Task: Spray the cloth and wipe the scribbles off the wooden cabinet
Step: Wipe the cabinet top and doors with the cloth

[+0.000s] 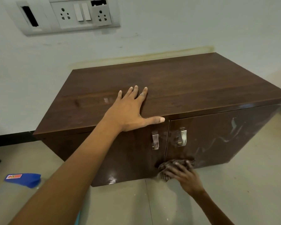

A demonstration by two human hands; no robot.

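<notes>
Two closed doors on cabinet [177,82]; left hand [130,109] flat (empty), right hand [183,174] clutching cloth [166,168].

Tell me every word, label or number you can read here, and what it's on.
No text can be read.
Blue spray bottle on the floor: its red label has print, too small and blurred to read.
Wall switchboard: no markings visible.
Wooden cabinet: only whitish scribbles, not letters.
</notes>
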